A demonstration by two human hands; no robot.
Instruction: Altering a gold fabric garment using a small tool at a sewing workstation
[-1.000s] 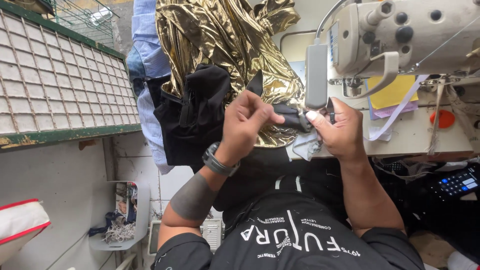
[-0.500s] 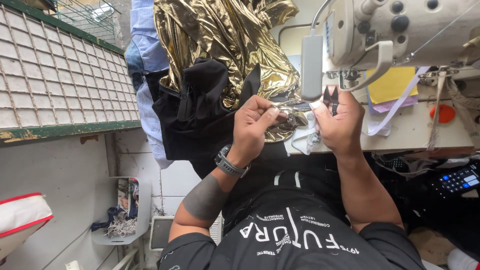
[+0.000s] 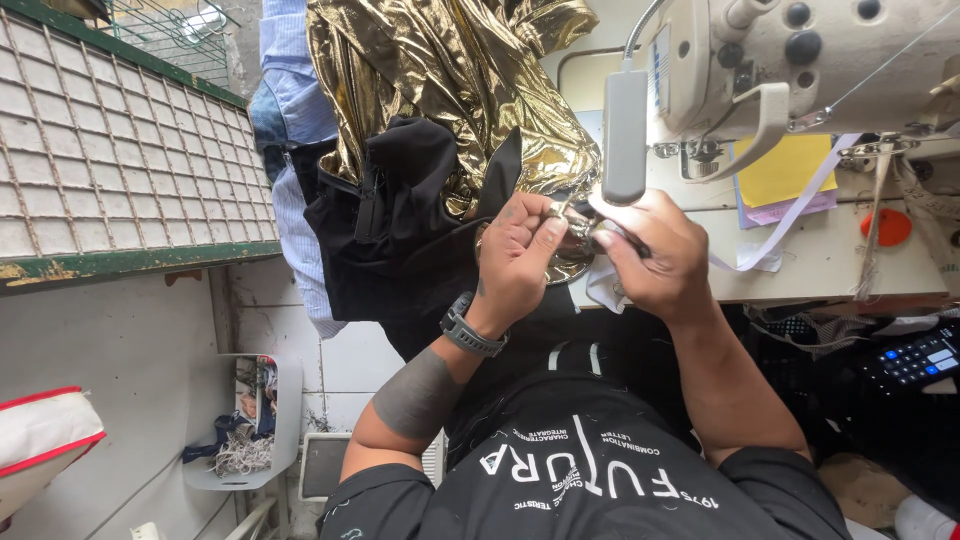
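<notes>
Your fingers hide most of the small dark piece [image 3: 612, 236], so its shape and long axis can't be told. Your left hand [image 3: 520, 255] and right hand [image 3: 655, 250] pinch it together before the sewing machine [image 3: 790, 60]. Gold fabric [image 3: 450, 70] and black cloth [image 3: 400, 220] crowd the left.

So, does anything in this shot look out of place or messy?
Mostly tidy. The gold fabric and black garment lie bunched in a heap beside the sewing machine, spilling off the table edge. Both hands, left and right, work a small dark piece between them.
</notes>
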